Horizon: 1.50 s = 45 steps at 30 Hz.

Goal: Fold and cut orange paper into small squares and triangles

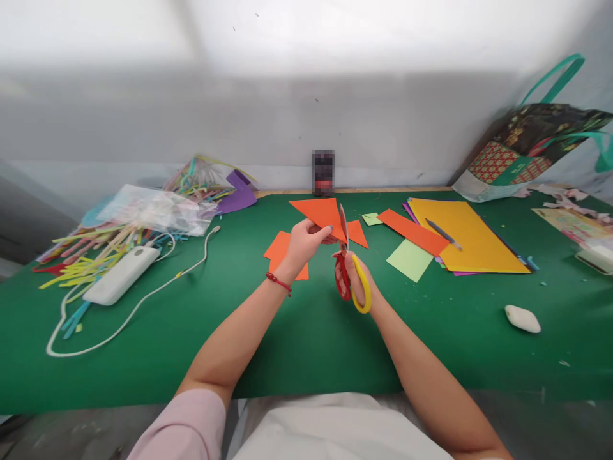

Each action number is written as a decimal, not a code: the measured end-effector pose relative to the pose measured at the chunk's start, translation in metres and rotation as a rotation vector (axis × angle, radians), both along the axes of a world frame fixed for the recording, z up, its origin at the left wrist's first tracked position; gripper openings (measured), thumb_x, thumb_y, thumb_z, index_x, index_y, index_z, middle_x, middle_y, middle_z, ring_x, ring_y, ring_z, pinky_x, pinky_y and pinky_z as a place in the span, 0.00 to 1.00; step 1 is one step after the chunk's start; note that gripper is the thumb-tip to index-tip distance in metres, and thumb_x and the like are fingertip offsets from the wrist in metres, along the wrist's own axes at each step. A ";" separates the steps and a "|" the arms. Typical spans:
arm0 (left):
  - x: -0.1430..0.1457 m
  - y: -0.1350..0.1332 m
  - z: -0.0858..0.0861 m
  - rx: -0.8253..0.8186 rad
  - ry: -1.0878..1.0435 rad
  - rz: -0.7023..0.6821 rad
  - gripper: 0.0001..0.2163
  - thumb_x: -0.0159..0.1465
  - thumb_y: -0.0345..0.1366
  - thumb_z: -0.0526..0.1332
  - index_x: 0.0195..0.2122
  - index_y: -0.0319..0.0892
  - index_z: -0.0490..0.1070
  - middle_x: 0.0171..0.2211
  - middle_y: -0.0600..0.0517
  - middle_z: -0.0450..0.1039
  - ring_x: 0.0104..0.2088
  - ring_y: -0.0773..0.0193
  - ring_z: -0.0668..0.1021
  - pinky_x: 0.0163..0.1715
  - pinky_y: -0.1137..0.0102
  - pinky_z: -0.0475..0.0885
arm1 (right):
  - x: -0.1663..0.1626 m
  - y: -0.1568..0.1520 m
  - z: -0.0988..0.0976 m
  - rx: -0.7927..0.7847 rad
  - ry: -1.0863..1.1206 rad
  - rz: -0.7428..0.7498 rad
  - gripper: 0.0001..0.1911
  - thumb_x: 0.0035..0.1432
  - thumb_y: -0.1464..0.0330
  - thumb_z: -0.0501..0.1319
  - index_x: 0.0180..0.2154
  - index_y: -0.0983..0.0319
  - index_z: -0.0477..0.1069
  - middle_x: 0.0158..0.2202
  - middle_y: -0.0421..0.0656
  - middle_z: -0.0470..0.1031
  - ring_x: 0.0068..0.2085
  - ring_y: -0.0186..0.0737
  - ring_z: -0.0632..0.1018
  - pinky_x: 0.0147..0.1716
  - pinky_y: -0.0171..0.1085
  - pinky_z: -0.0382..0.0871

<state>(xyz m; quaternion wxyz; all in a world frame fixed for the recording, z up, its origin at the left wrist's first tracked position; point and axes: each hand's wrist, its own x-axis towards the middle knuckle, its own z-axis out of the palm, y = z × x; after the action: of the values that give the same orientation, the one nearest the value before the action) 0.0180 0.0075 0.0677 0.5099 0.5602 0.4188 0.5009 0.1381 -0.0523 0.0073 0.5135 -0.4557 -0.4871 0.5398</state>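
Note:
My left hand [306, 244] pinches a folded orange sheet of paper [318, 212], triangular in outline, above the table. In my right hand [355, 271] is a pair of scissors [366, 295] with one red and one yellow handle loop. The blades point away from me and lie along the right edge of the orange paper. Just right of the blades shows another orange triangle [357, 234]; whether it is joined to the held sheet I cannot tell. Below my left wrist, more orange paper [276, 248] lies on the table, partly hidden.
On the green table [297, 345] lie a white power bank [122, 275] with a cable and a pile of coloured strips [76, 246] at left. At right are an orange strip [414, 232], a pale green square [410, 259], yellow sheets [479, 239], a pen [443, 234] and a white case [522, 319].

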 end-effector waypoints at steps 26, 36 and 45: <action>0.001 0.001 0.001 -0.038 -0.017 -0.006 0.03 0.52 0.32 0.62 0.26 0.38 0.69 0.23 0.51 0.76 0.26 0.62 0.79 0.33 0.65 0.75 | -0.002 -0.004 0.005 -0.061 -0.070 -0.089 0.25 0.54 0.44 0.50 0.35 0.60 0.64 0.17 0.31 0.59 0.09 0.26 0.59 0.06 0.30 0.56; 0.000 0.002 -0.002 -0.029 -0.028 -0.011 0.04 0.52 0.33 0.63 0.26 0.38 0.70 0.23 0.51 0.76 0.26 0.62 0.79 0.33 0.65 0.75 | 0.000 -0.004 0.003 -0.047 -0.080 -0.104 0.24 0.54 0.46 0.51 0.35 0.61 0.65 0.15 0.30 0.59 0.09 0.27 0.59 0.05 0.29 0.55; -0.002 0.004 -0.002 -0.028 -0.015 -0.018 0.04 0.53 0.33 0.63 0.27 0.38 0.69 0.23 0.50 0.76 0.26 0.62 0.79 0.33 0.64 0.75 | 0.001 -0.003 0.003 -0.049 -0.085 -0.099 0.23 0.54 0.47 0.52 0.34 0.60 0.65 0.15 0.30 0.58 0.09 0.27 0.59 0.06 0.29 0.55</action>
<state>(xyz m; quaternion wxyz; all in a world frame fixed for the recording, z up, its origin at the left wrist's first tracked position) 0.0157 0.0120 0.0653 0.5250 0.5530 0.4170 0.4947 0.1392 -0.0551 0.0100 0.5071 -0.5142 -0.4721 0.5055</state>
